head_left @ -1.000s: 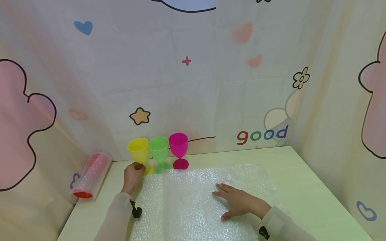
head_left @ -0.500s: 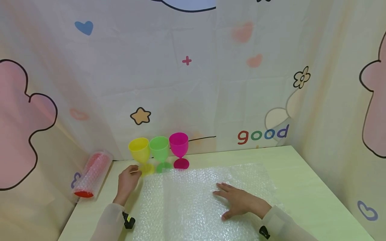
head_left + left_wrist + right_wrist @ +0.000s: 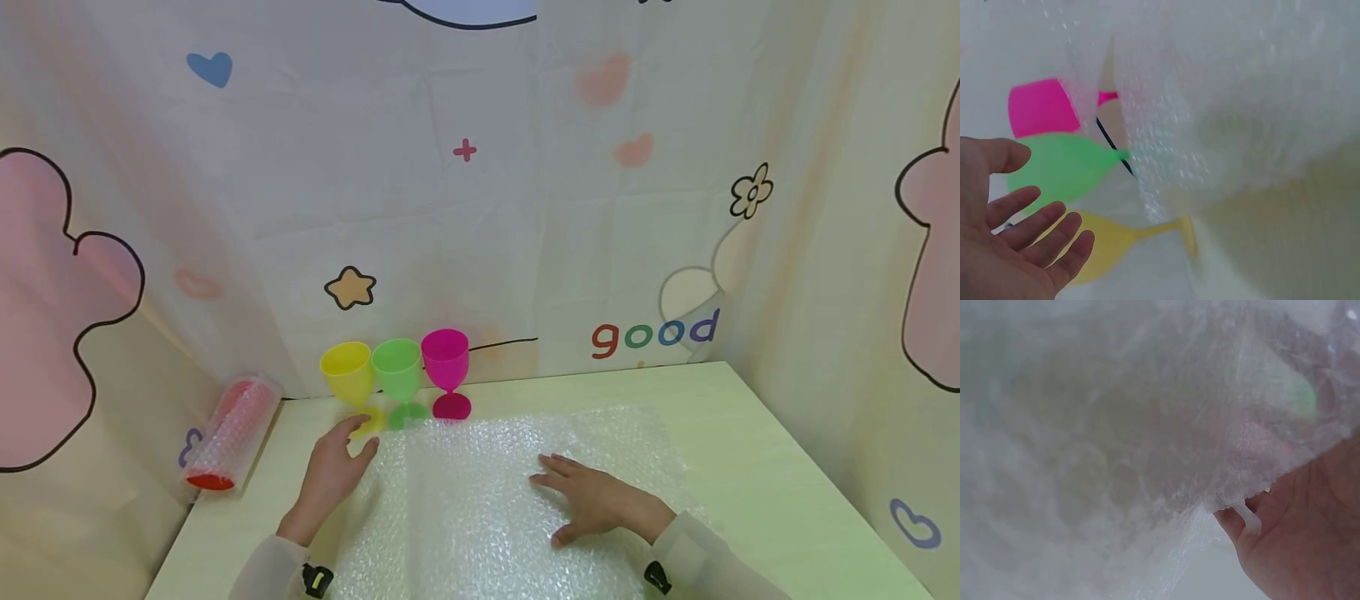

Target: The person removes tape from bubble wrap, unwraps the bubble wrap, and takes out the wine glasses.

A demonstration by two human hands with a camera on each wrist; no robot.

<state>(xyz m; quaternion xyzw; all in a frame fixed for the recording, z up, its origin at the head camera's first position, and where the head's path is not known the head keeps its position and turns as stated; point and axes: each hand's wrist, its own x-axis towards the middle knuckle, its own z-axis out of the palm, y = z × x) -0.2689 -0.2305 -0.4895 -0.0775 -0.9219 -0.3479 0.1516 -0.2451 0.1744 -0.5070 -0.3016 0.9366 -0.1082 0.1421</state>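
Observation:
A large sheet of clear bubble wrap [image 3: 480, 500] lies on the table, its left part overlapped by a second edge or layer. My right hand [image 3: 596, 500] rests on it with fingers spread; in the right wrist view the wrap [image 3: 1147, 456] hides much of that hand. My left hand [image 3: 333, 471], fingers and thumb apart and holding nothing, is over the table left of the wrap. Just beyond its fingertips stands a yellow goblet [image 3: 348, 375]. Beside that are a light green goblet [image 3: 397, 371] and a magenta goblet [image 3: 446, 362], all three upright in a row.
At the left table edge lies a red item rolled in bubble wrap [image 3: 232, 437]. A printed curtain [image 3: 525, 250] hangs close behind the goblets and along both sides. Pale table top [image 3: 772, 500] shows to the right of the sheet.
My left hand has drawn back from the yellow goblet's base toward me, and its curled fingers have spread apart. The right hand and the goblets have stayed in place.

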